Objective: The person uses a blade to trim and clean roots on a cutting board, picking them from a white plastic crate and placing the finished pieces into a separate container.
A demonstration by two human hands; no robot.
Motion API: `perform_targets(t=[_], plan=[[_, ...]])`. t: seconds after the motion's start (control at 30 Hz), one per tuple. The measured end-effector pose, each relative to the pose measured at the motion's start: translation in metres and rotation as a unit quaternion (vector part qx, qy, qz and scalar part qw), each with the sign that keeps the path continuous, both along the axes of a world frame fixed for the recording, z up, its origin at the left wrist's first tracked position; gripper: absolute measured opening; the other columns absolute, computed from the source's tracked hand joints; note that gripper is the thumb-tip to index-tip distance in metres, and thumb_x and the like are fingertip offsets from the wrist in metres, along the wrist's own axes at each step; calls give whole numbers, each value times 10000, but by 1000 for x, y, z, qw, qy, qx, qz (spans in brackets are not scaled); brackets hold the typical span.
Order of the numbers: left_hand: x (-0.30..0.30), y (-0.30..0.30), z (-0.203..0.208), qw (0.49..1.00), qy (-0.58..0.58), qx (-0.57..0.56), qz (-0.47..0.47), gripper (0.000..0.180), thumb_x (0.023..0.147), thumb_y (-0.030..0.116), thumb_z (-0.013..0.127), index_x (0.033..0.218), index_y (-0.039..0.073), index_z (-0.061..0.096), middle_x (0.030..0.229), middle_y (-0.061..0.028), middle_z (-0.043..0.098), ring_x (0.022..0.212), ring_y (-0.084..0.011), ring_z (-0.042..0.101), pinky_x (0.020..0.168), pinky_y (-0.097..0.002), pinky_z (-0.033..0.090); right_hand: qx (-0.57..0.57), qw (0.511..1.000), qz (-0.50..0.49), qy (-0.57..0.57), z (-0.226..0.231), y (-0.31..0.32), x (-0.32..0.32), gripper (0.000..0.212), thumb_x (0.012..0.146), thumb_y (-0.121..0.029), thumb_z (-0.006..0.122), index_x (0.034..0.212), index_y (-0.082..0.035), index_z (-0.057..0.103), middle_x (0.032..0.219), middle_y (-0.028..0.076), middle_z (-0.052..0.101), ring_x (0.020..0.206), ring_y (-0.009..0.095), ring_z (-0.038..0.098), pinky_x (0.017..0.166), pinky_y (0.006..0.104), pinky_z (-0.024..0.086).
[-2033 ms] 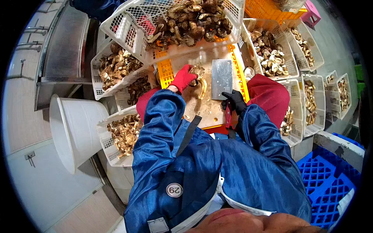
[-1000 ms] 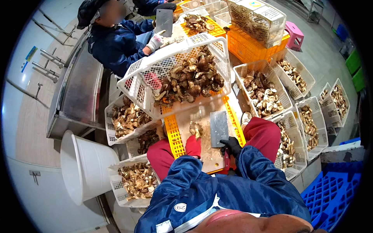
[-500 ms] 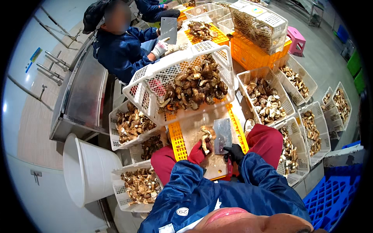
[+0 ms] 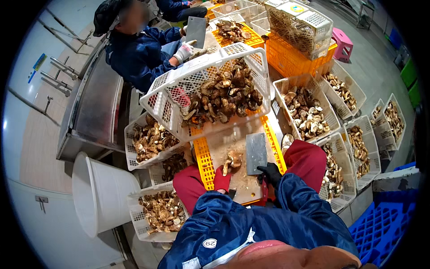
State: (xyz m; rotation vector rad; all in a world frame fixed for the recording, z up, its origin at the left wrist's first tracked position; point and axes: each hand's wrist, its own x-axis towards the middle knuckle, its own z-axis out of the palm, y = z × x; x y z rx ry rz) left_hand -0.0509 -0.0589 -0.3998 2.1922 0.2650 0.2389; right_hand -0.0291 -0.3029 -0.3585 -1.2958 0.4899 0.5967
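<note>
My left hand (image 4: 222, 179), in a red glove, has its fingers closed at the stem of a brown-capped mushroom (image 4: 233, 159). The fingertips are partly hidden against the stem. In a black glove, my right hand (image 4: 269, 175) grips a cleaver (image 4: 256, 153) whose broad grey blade stands just right of the mushroom, apart from it. Both hands are over a pale, dirt-stained board (image 4: 219, 145) lying across a yellow crate (image 4: 204, 162) between my knees. Beyond the board, a tilted white basket (image 4: 163, 85) holds a heap of brown mushrooms (image 4: 228, 94).
White baskets of mushrooms stand on both sides, including one at right (image 4: 329, 121) and one at lower left (image 4: 139, 219). A white tub (image 4: 105, 193) is at left. Across from me a co-worker (image 4: 139, 54) holds another cleaver (image 4: 195, 32). Behind are stacked orange crates (image 4: 286, 56) and a pink stool (image 4: 342, 45).
The mushroom has turned and come slightly nearer, its stem now pointing toward my left hand. My left hand has shifted a little left. The cleaver blade has changed its tilt and looks darker.
</note>
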Motion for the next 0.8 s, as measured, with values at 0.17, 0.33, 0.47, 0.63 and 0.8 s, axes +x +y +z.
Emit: perform_targets(t=[0.17,0.33,0.47,0.63,0.8], plan=[[4,-15,40,975,202,-81,32,452,727,176,613,1133,54,457,813,-104,605,594,-166,573,505,-296,455,5,999,-14,33,6,-7,-2,204,754,-118,619,912,-12,548,593,148,557,419,259,541,399,381,464],[9,13,8,995,72,68,30,310,736,265,617,965,60,574,726,-125,604,664,-226,597,576,-356,465,-20,996,23,-84,-52,-11,2,189,764,-128,609,894,-9,541,569,150,546,419,262,539,401,382,451],[13,1,38,995,-8,80,55,322,724,288,640,939,56,582,798,-128,618,754,-272,600,662,-359,475,53,997,-35,37,-24,-10,-6,222,784,-195,587,899,-15,524,563,113,542,409,227,526,377,335,424],[19,-9,78,994,51,56,82,330,702,283,664,949,72,602,854,-129,631,778,-255,613,689,-320,478,-16,996,-82,-22,21,-11,-8,227,753,-136,605,958,-70,532,535,57,493,367,159,448,321,302,349],[15,-12,74,996,21,65,59,354,688,260,679,970,63,593,858,-136,629,787,-264,613,694,-324,481,-224,952,48,-202,71,-18,-28,193,793,-190,567,947,-79,532,543,33,505,428,149,482,403,287,387]])
